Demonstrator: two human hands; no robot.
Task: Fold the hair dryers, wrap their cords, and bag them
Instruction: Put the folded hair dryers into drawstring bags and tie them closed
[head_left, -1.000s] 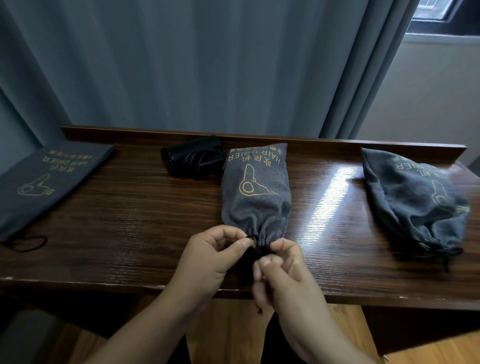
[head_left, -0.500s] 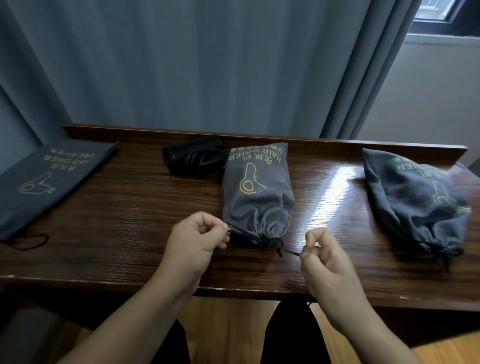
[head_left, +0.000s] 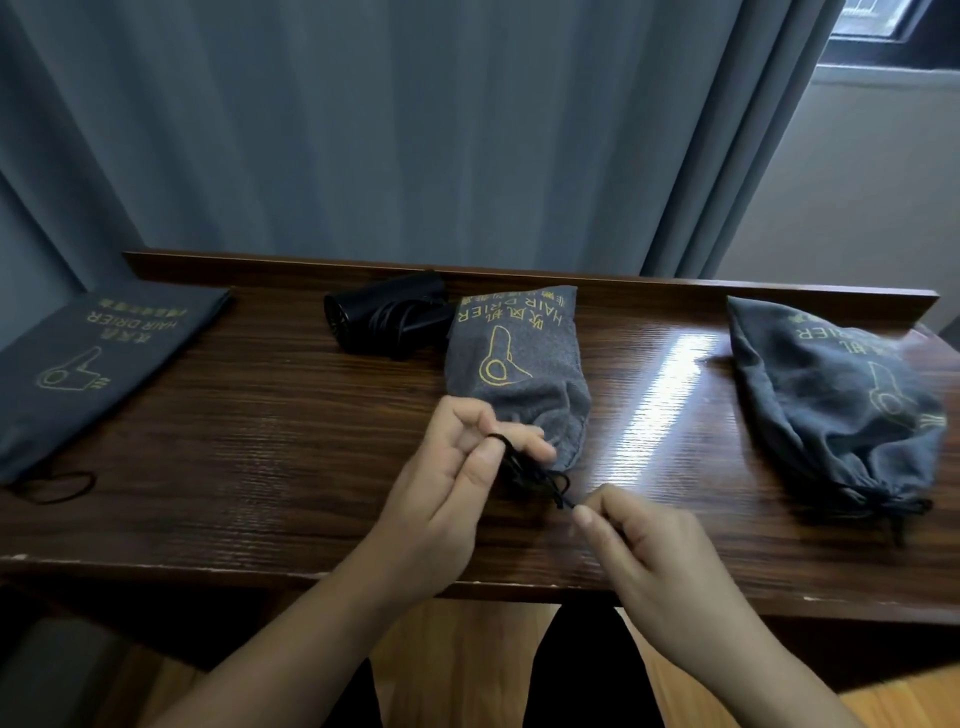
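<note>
A filled grey drawstring bag (head_left: 519, 374) with a yellow hair-dryer print lies in the middle of the wooden table (head_left: 270, 447), its gathered mouth towards me. Its black drawstring (head_left: 530, 473) loops over a finger of my left hand (head_left: 457, 483), thumb against it. My right hand (head_left: 639, 540) pinches the cord's other end just right of the knot. A black folded hair dryer (head_left: 384, 317) with its cord wrapped round it lies behind the bag, at its left.
A second filled, tied grey bag (head_left: 841, 405) lies at the table's right end. A flat grey bag (head_left: 88, 358) lies at the left end, its black cord loop (head_left: 52, 486) on the table. A raised wooden lip and grey curtains (head_left: 415, 130) run behind.
My hands, first together at the bag's mouth, pulled apart with the drawstring. Now they have come closer again, my left hand has turned palm-up with the cord looped over a finger.
</note>
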